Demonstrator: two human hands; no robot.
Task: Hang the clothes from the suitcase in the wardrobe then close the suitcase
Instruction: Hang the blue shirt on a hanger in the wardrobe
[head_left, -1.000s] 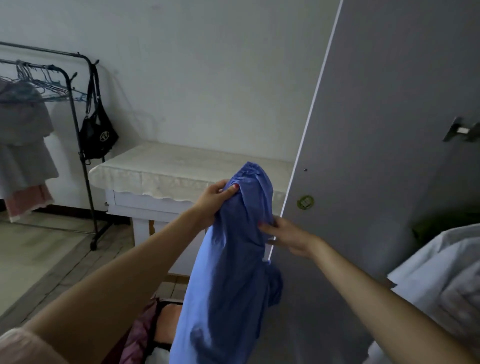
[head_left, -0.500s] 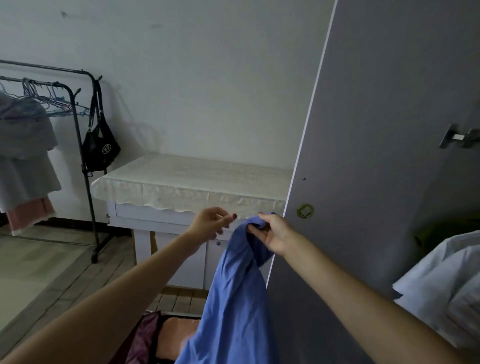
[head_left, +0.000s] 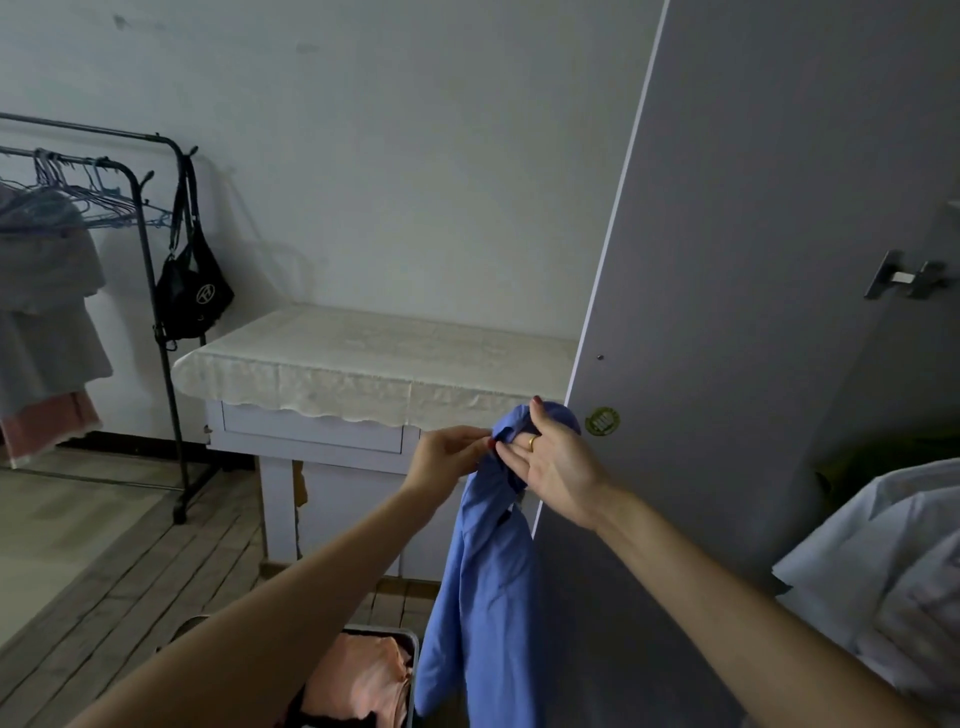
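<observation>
Both hands are up in front of the grey wardrobe door (head_left: 753, 312), working a blue shirt (head_left: 488, 587). The right hand (head_left: 558, 467) has its thumb over the bunched top of the cloth and its fingers curled in under it, a gold ring showing on one finger. The left hand (head_left: 452, 457) pinches the same fold from the side, fingertips drawn tight together on the fabric. The shirt is soft and thin, hanging from that grip in long loose creases, straight down past the door's pale edge.

Below it sits the open suitcase (head_left: 410, 654), a rounded grey rim at the bottom of the view, with crumpled peach-pink clothes (head_left: 363, 675) inside. Behind the hands, a white table (head_left: 322, 441) wears a cream lace-edged cloth (head_left: 363, 364) with a scalloped hem. On the left stands a black metal clothes rail (head_left: 156, 291), thin wire hangers (head_left: 78, 197) bunched on it, a black bag (head_left: 192, 291) hanging from its end. The door is smooth and matt, with a round green sticker (head_left: 601, 421) and a metal hinge (head_left: 904, 275). Pale folded fabric (head_left: 883, 561) fills the right-hand corner.
</observation>
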